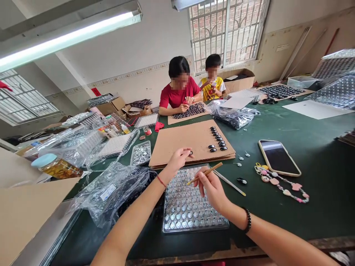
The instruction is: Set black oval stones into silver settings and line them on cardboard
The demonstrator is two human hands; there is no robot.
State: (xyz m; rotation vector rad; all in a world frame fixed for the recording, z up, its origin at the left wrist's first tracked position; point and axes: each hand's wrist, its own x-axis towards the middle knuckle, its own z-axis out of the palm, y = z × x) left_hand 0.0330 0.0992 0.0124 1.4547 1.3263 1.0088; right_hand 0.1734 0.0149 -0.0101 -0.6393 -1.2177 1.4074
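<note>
**Button work at a green bench**

Bright workroom, barred window point(227, 33) at the back, long green table point(318, 162) crowded with bags and trays. In front, a clear tray of shiny round caps point(191, 207), and just beyond it a stack of cardboard sheets point(183, 142) bearing two short rows of dark oval buttons point(217, 140) near its right edge.

Left hand point(179, 159) stretched over the near edge of the cardboard, fingertips pinched together on one small dark button point(190, 152) resting on the sheet. Right hand point(212, 188) above the tray's far right corner, fingers closed around a thin wooden stick point(205, 173) angled up and to the right. A second slim stick point(230, 183) lying on the table just beside that hand, a loose dark button point(242, 181) near its tip.

Further right, a phone point(279, 157) face up, a pink beaded strap point(283, 184) beside it. To the left, crumpled plastic bags point(111, 188) and a jar with a pale blue lid point(55, 166). Across the table, two people seated, one in a red shirt point(179, 96) with hands on a cardboard sheet of dark buttons.
</note>
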